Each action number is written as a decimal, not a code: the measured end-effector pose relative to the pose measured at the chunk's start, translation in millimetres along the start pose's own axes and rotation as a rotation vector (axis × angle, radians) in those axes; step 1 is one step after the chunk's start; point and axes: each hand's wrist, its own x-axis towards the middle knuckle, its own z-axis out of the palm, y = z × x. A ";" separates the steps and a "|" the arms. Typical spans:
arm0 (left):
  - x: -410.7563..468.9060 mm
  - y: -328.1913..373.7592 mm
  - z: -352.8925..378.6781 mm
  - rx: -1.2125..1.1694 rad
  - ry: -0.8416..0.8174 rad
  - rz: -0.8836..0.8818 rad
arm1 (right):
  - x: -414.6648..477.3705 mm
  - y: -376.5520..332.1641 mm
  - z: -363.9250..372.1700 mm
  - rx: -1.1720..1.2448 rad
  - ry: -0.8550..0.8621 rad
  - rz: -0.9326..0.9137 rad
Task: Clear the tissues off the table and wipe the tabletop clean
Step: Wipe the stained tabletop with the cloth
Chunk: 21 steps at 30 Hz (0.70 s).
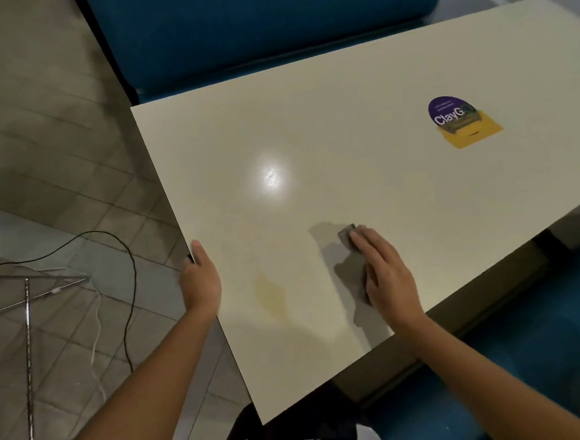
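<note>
Black cable [127,265] trails over the floor tiles. Next, the left hand [200,281] grips the white table [310,132] by its edge, thumb on top (fingers tucked under). A yellowish stain [270,295] sits just right of it. The right hand [385,271] lies flat, fingers straight, pressing a grey cloth [346,234] onto the table. A purple-and-yellow sticker [460,122] is further right.

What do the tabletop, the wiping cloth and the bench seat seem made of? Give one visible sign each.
The tabletop: probably cream laminate, glossy; it reflects a bright light spot. The cloth: grey fabric, matte, flattened under the right hand. The bench seat: blue upholstery, perhaps vinyl; unclear.
</note>
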 end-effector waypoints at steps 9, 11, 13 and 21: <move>-1.8 2.6 0.1 -0.031 -0.010 -0.007 | -11.4 27.4 -1.3 -0.194 -0.140 0.113; -1.5 2.4 -0.3 -0.037 -0.018 -0.009 | -12.0 14.6 11.3 -0.206 -0.114 0.190; -1.3 1.8 -0.3 -0.032 -0.025 -0.009 | -16.4 -4.0 23.1 -0.206 -0.094 0.237; -2.6 1.0 -0.9 -0.053 -0.026 -0.016 | -35.5 -97.3 65.3 -0.108 -0.239 0.100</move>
